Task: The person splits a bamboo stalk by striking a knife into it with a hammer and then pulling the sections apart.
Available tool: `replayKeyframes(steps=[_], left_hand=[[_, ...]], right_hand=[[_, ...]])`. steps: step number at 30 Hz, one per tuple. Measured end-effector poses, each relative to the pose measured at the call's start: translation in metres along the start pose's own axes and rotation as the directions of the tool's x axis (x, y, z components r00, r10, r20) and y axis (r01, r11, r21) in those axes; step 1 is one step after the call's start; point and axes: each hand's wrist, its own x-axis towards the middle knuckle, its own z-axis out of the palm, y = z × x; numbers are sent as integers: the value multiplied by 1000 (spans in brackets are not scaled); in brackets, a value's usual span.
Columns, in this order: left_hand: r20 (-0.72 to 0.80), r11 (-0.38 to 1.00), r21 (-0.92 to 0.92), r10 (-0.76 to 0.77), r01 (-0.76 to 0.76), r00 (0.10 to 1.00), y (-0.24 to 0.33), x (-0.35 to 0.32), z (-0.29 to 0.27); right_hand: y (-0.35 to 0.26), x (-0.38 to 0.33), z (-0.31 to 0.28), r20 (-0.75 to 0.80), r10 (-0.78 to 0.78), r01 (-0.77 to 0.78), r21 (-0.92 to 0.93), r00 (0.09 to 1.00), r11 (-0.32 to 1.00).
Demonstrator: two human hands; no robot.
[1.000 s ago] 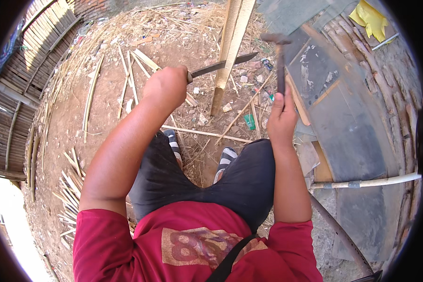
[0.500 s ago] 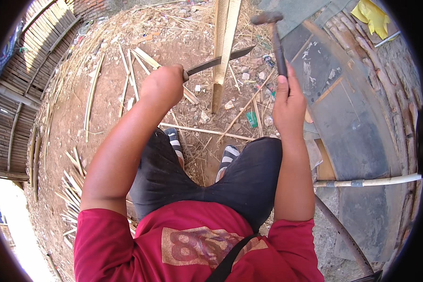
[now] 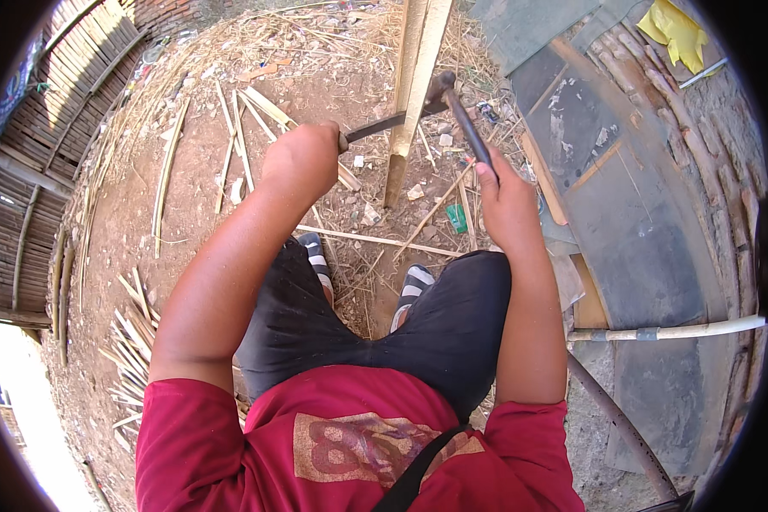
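My left hand [image 3: 303,158] is closed round the handle of a machete [image 3: 375,128], whose dark blade points right and crosses a split bamboo pole [image 3: 418,77]. The pole stands upright on the ground, and part of the blade is hidden behind its front strip. In my right hand [image 3: 510,200] is a hammer [image 3: 468,124], held by its dark handle. Its head meets the blade's tip end, just right of the pole; whether they touch I cannot quite tell.
Thin bamboo strips [image 3: 171,175] lie scattered on the dirt, with a pile of them [image 3: 132,354] at lower left. Dark sheets [image 3: 631,247] and rough logs [image 3: 691,145] line the right side. A bamboo wall [image 3: 26,222] stands at left. Green plastic [image 3: 457,217] lies near my feet.
The hammer has swung down and left from its raised position to the blade's tip. My left hand and the machete have shifted slightly lower; the pole's top leans a little further right.
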Motion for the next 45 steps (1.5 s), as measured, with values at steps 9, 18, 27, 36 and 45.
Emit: replayKeyframes(steps=[9, 18, 27, 36, 45], left_hand=[[15, 1000, 3, 14, -15, 1000, 3, -11, -4], [4, 998, 27, 59, -59, 998, 2, -8, 14], [44, 998, 63, 24, -27, 999, 11, -6, 7], [-2, 999, 33, 6, -6, 1000, 5, -8, 12], [-11, 999, 24, 26, -26, 1000, -14, -1, 24]], right_hand=[[-24, 5, -31, -133, 147, -105, 282, 980, 954], [3, -12, -2, 62, 174, -176, 40, 983, 984], [29, -14, 9, -34, 68, -70, -51, 997, 996], [-2, -8, -10, -16, 67, -67, -3, 998, 998], [-16, -4, -27, -128, 116, -87, 212, 985, 973]])
